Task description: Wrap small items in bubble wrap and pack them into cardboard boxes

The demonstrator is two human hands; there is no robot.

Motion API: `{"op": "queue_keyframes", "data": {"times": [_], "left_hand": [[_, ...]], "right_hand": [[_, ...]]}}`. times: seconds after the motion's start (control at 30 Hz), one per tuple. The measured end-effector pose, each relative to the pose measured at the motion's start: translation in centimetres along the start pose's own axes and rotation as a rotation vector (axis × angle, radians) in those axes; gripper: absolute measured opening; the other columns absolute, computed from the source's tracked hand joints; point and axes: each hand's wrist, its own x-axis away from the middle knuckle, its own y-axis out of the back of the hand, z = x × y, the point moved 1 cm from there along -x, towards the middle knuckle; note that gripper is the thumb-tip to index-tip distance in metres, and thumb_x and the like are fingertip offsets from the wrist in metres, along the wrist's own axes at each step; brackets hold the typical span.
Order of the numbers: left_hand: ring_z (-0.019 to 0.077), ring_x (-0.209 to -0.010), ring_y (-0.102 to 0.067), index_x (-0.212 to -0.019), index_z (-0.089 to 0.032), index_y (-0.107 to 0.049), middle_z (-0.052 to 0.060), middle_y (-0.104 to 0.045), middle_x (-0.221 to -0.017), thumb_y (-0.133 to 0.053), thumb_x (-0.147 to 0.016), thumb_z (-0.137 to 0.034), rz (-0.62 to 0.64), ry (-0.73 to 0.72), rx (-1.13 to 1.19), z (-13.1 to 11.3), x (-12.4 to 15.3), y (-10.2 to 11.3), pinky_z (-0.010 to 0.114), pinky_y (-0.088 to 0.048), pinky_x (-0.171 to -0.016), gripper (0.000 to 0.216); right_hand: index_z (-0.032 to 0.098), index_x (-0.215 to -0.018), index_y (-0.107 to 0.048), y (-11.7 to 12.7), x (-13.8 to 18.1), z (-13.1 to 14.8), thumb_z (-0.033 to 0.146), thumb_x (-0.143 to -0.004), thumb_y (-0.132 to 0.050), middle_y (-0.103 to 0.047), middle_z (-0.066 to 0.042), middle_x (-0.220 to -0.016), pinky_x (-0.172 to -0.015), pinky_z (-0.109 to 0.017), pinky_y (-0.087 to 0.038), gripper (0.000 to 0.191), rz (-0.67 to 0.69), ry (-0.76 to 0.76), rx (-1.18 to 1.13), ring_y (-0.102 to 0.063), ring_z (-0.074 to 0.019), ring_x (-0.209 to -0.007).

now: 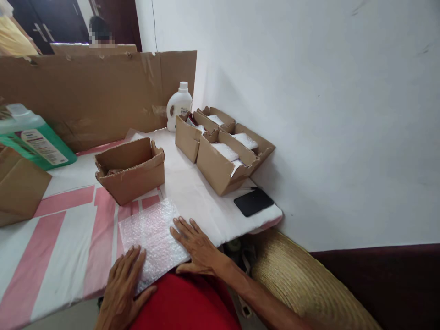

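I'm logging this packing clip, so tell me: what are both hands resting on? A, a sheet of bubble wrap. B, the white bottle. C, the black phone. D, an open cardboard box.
A: the left hand and right hand both lie flat on the sheet of bubble wrap spread on the table, apart from the boxes, phone and bottle.

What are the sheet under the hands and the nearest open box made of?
Sheet: looks like clear plastic bubble wrap, with rows of small glossy bubbles; left hand and right hand lie flat on it. Open box: brown corrugated cardboard, matte, rough torn edges.
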Motion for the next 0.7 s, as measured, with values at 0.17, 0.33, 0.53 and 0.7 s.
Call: {"op": "queue_keyframes", "data": {"times": [0.17,0.33,0.53,0.7], "left_hand": [[0.0231,-0.137,-0.054,-0.161,-0.023,-0.027,0.008,-0.057,-0.15,-0.047,-0.093,-0.023,0.031,-0.034,-0.036,1.7,1.7,-0.7,0.036,-0.036,-0.115,0.071],[0.0238,-0.139,-0.053,-0.158,-0.022,-0.033,0.01,-0.057,-0.15,-0.054,-0.09,-0.023,0.035,-0.053,0.074,2.4,2.3,0.3,0.036,-0.041,-0.114,0.072],[0.0194,-0.119,-0.068,-0.136,-0.029,-0.06,0.005,-0.071,-0.13,-0.058,-0.092,-0.028,-0.011,0.134,0.353,4.1,1.4,1.2,0.029,-0.055,-0.1,0.044],[0.0165,-0.081,-0.072,-0.097,-0.024,-0.072,0.001,-0.075,-0.089,-0.057,-0.092,-0.044,0.028,0.538,0.609,5.0,-1.2,0.3,0.024,-0.058,-0.072,0.026]], "right_hand": [[0.018,-0.161,-0.031,-1.3,2.6,-1.2,0.014,-0.096,-0.05,-0.029,-0.013,-0.167,-0.126,-0.048,-0.022,0.068,-0.011,0.083,0.116,-0.02,-0.0263,-0.157],[0.013,-0.153,-0.044,-1.0,3.2,-1.9,0.023,-0.094,-0.054,-0.044,-0.013,-0.16,-0.122,-0.046,-0.032,0.06,-0.042,0.118,0.041,-0.035,-0.0271,-0.151],[0.017,-0.132,-0.065,0.1,2.3,-2.2,0.023,-0.093,-0.057,-0.065,-0.01,-0.14,-0.111,-0.044,-0.043,0.039,-0.197,0.062,-0.216,-0.053,-0.0249,-0.134],[0.022,-0.087,-0.072,0.1,-0.4,-1.8,0.03,-0.101,-0.049,-0.075,-0.005,-0.09,-0.086,-0.038,-0.052,0.029,-0.455,-0.197,-0.423,-0.066,-0.0216,-0.09]]}}
